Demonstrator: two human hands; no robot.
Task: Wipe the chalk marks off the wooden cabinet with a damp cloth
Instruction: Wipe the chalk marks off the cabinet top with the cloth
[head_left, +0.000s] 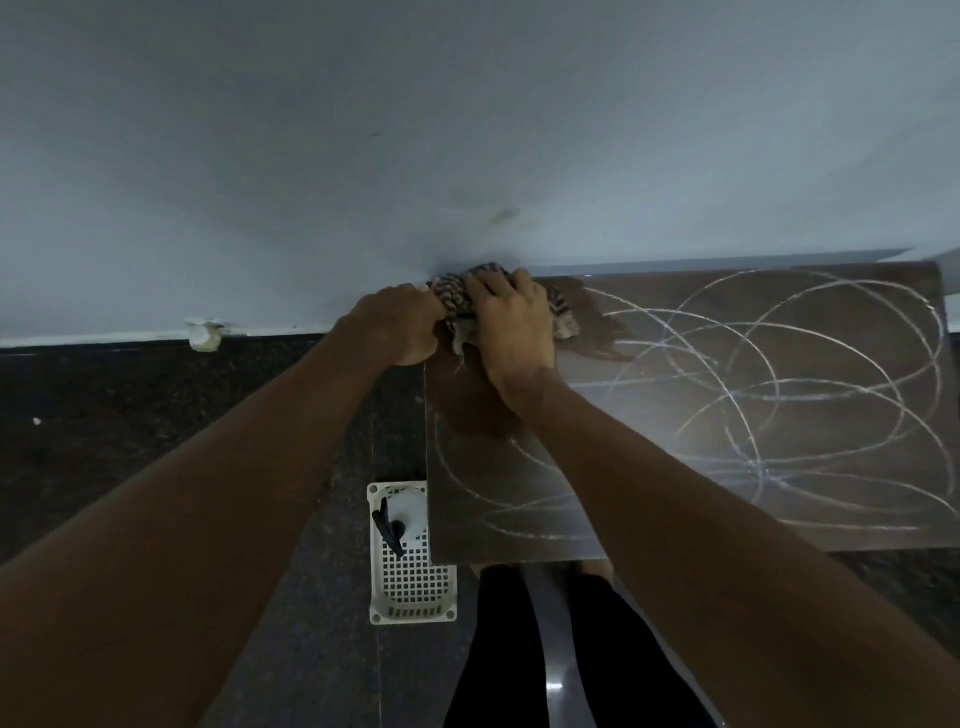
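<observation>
A dark wooden cabinet stands against a pale grey-blue wall, on a dark speckled floor. Its top is covered with looping white chalk marks. Only the far left corner is free of them, and there the wood looks darker and smeared.

The striped cloth lies bunched on that far left corner, touching the wall. The left hand is clenched around the cloth's left end, at the cabinet's edge. The right hand lies on top of the cloth with fingers bent over it and presses it on the wood.

On the floor, just beside the cabinet's left side, is a white basket with a grid of holes. Inside it, at the far end, is a white spray bottle with a black trigger. A small white lump sits where the wall meets the floor; what it is I cannot tell.
</observation>
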